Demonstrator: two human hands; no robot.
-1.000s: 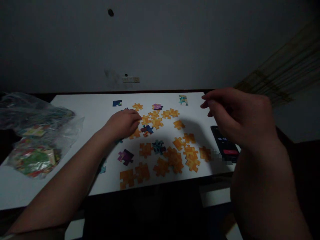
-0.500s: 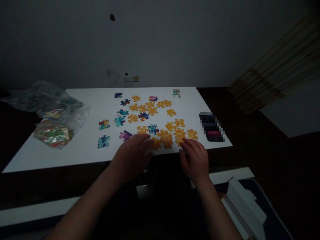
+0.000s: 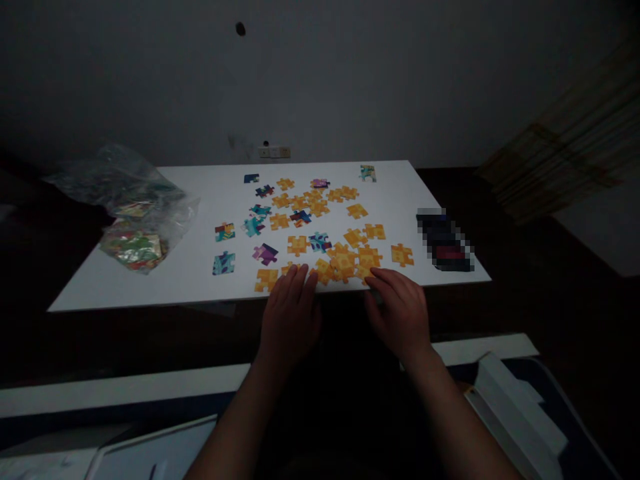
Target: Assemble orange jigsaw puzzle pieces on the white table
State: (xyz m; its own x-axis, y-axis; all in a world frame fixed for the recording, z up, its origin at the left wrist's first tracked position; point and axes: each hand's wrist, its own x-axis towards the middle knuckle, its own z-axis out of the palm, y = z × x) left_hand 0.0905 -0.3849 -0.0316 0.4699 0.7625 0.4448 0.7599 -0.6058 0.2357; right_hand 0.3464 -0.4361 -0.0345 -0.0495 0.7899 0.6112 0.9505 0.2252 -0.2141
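Several jigsaw pieces [image 3: 345,257] lie scattered on a white board [image 3: 200,280], most showing an orange back and a few turned picture side up, such as a purple piece [image 3: 265,253]. My left hand [image 3: 293,317] rests palm down at the board's near edge, its fingertips touching orange pieces there. To its right, my right hand [image 3: 400,310] also lies flat at the near edge, fingers on the nearest orange pieces. Neither hand grips anything.
A clear plastic bag [image 3: 135,213] with more colourful pieces sits on the board's left end. A dark phone [image 3: 445,240] lies at the right end. A white box [image 3: 515,407] stands low at the right, near my arm. The room is dim.
Both hands came back from the far and raised positions to the board's near edge. The view pulled back and shifted slightly, so the board sits further away.
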